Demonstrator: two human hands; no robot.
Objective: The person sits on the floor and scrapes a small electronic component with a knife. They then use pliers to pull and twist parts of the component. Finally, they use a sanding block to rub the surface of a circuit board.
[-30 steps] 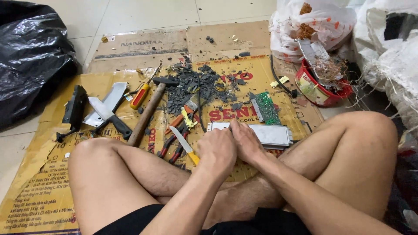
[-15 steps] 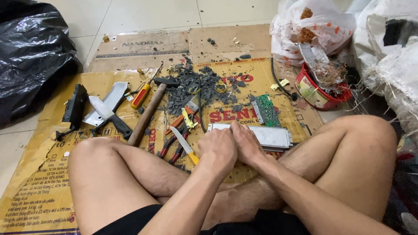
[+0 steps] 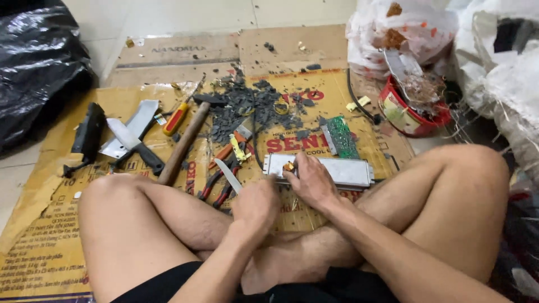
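Observation:
I sit cross-legged on flattened cardboard (image 3: 50, 168). A long silver metal box (image 3: 342, 171) lies in front of my shins. My right hand (image 3: 311, 182) rests on the box's left half, fingers spread over its top and thumb beside a small yellow-orange part (image 3: 289, 166). My left hand (image 3: 255, 205) is curled into a fist at the box's left end. It covers the handle end of a small knife (image 3: 226, 173); I cannot tell whether it grips it.
A wooden-handled hammer (image 3: 182, 146), cleaver (image 3: 135, 120), black-handled knife (image 3: 137, 148), orange screwdriver (image 3: 176, 116) and red pliers (image 3: 216, 185) lie left. Dark debris (image 3: 252, 104) and a green circuit board (image 3: 341, 137) lie ahead. A red bucket (image 3: 407, 115), white sacks (image 3: 505, 73) and black bag (image 3: 33, 62) border the cardboard.
My left hand has slid slightly down and left, over the small knife's yellow handle end. My right hand stays on the metal box.

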